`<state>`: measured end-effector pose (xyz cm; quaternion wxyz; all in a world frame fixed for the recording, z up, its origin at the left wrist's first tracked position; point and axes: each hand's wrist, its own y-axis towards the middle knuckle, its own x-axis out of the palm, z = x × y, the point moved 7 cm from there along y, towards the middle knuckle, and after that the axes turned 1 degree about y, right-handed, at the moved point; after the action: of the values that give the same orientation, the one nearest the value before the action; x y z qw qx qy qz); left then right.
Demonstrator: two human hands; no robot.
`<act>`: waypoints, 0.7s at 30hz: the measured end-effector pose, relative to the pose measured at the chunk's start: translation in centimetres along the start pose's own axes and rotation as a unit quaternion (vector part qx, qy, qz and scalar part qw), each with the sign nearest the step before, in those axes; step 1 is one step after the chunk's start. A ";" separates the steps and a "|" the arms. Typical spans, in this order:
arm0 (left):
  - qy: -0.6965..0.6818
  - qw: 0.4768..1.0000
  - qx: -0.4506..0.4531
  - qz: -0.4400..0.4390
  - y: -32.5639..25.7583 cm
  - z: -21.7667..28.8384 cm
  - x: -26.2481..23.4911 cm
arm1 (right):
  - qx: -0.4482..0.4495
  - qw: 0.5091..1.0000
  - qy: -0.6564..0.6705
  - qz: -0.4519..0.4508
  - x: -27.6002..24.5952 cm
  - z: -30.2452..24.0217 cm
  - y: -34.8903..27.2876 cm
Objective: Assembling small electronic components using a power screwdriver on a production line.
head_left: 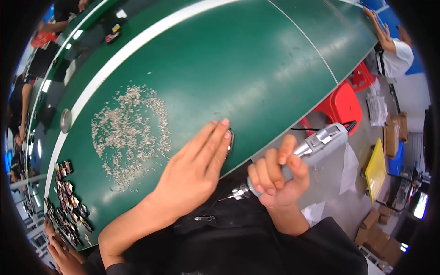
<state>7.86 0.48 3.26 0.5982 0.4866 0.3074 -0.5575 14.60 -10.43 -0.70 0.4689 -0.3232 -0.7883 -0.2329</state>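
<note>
Head view, looking down on a green table (238, 59) crossed by white stripes. The left hand (197, 167) lies flat, fingers straight and together, pressing on a small dark flat part (230, 141) with a pale rim at the table's near edge, centre of the frame; only a sliver of the part shows beyond the fingertips, so its outline cannot be told. The right hand (275, 176) is closed in a fist-like grip around a silver electric screwdriver (298, 158), index finger raised along the barrel. The tool is held off the table, right of centre, just beside the left hand.

The tool's long axis runs diagonally: the fine bit (227, 198) points to the lower left, toward the person's body, while the cabled rear end (341, 129) points to the upper right. The bit is thus aimed away from the part.

To do the fastening step well, judging from this pose, the tool would need turning so the bit stands square to the part, and the flat hand should leave the fixing point uncovered while pinning the part firmly.

A spread of small pale screws (130, 133) lies left of centre; a cluster of dark parts (68, 201) sits at lower left. Red stools (343, 103) stand at right.
</note>
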 end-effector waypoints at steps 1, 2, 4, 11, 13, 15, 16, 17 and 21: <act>0.003 1.000 0.003 -0.007 0.2 -0.2 -0.1 | 0.010 1.000 0.000 -0.006 0.0 0.4 -0.2; -0.004 1.000 0.008 -0.013 0.4 0.0 -0.2 | 0.021 1.000 0.002 -0.013 0.0 0.8 -0.3; -0.034 0.999 -0.016 -0.011 0.8 -0.2 -0.6 | 0.026 1.000 0.000 0.002 -0.1 1.3 -0.5; 0.023 0.999 0.026 0.006 1.3 0.1 -0.9 | 0.063 0.998 -0.009 0.015 0.1 3.2 -0.7; 0.028 0.999 0.032 0.014 1.5 0.2 -0.9 | 0.063 0.998 -0.024 0.020 0.2 3.4 -0.6; 0.033 0.999 0.033 0.021 1.6 0.1 -0.6 | 0.068 0.997 -0.039 0.025 0.3 3.4 -0.8; 0.036 0.997 0.048 0.039 1.7 0.1 -0.5 | 0.065 0.997 -0.009 0.041 0.2 3.3 -0.8; 0.039 0.996 0.062 0.058 1.6 0.2 -0.6 | 0.062 0.996 0.020 0.058 0.1 3.3 -0.9; 0.118 0.984 0.118 0.062 1.2 0.9 0.2 | 0.094 0.989 0.007 0.117 -0.6 3.9 -1.3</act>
<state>8.91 -0.56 3.67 0.5291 0.6347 0.2771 -0.4904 11.60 -8.89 -3.10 0.5265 -0.3660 -0.7603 -0.1040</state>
